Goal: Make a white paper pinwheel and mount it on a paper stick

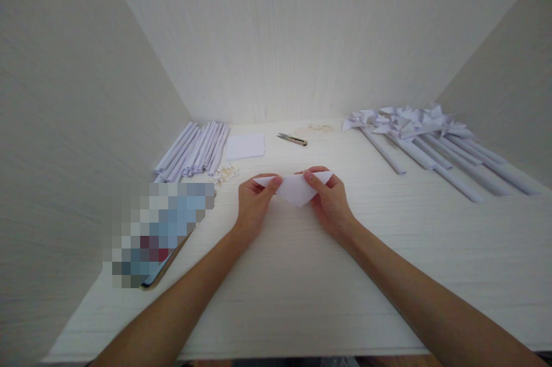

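A white sheet of paper (296, 190), folded into a triangle with its point toward me, is held just above the middle of the table. My left hand (257, 200) pinches its left corner, thumb on top and fingers behind. At the opposite corner, my right hand (330, 197) grips it the same way. The long folded edge runs between both thumbs. Beyond the hands lies a pair of thread snips (292, 139), and a stack of white square paper (245, 146) rests to their left.
Several rolled paper tubes (194, 148) lie at the back left, beside small pale sticks (225, 173). A pixelated phone-like device (172, 234) is at the left. Several paper pinwheels (405, 122) on tubes are piled at the back right. Walls (267, 39) enclose the table (284, 298).
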Demonstrator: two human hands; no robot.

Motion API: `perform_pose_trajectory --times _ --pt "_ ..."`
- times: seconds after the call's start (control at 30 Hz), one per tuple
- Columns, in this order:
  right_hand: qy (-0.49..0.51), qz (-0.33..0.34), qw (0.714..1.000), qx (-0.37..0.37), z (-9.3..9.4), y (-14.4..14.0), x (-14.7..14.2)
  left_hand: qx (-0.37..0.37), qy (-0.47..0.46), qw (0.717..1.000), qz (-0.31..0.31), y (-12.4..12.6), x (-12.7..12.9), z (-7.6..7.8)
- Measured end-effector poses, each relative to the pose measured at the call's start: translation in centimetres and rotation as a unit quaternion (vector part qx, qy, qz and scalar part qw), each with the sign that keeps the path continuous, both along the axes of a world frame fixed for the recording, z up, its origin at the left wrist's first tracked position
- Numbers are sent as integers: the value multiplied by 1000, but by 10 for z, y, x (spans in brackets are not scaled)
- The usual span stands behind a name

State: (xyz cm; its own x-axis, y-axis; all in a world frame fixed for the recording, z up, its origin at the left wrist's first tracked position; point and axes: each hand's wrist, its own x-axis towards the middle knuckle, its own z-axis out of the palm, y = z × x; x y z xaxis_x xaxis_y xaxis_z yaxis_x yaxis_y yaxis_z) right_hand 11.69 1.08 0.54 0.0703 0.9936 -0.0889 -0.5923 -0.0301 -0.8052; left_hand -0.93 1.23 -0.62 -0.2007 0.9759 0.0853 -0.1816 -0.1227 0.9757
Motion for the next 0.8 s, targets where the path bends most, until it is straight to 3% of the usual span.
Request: perform_pose_trajectory --times 0.8 --pt "-34 -1 999 19 -3 0 1 -14 -51 999 4 1 1 0"
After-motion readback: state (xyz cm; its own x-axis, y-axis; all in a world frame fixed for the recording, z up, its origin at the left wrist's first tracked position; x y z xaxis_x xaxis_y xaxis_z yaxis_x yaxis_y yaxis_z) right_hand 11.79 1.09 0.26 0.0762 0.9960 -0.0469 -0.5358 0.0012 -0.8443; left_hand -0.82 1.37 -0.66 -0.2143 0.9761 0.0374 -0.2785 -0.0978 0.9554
